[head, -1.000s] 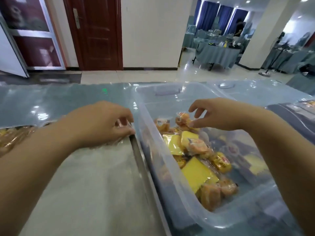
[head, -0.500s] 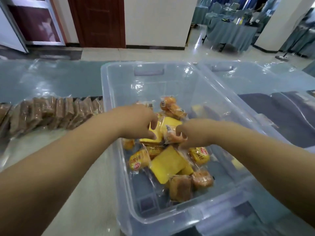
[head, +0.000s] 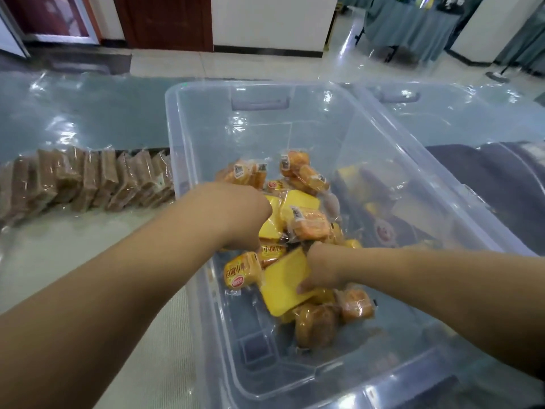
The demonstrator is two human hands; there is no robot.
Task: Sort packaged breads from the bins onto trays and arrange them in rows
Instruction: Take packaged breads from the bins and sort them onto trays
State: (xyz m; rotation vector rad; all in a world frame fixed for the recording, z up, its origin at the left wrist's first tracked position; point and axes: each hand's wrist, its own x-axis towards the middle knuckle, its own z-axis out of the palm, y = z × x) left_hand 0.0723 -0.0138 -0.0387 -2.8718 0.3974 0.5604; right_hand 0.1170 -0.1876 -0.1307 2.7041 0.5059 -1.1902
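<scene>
Both hands reach into a large clear plastic bin that stands on the teal, film-covered tabletop. A heap of plastic-wrapped orange and yellow breads lies on the bin's floor. The left hand is lowered onto the upper middle of the heap, knuckles up. Its fingers are tucked beneath it among the yellow packs, so whether they pinch anything cannot be told. The right hand grips a flat yellow plastic-wrapped packet at the near side of the heap, with the thumb pressed on its top face and the other fingers hidden under its edge. To the left of the bin, a row of brown breads in clear wrappers stands on edge along the far side of a pale tray. A second clear bin sits just beside the first, on its right.
</scene>
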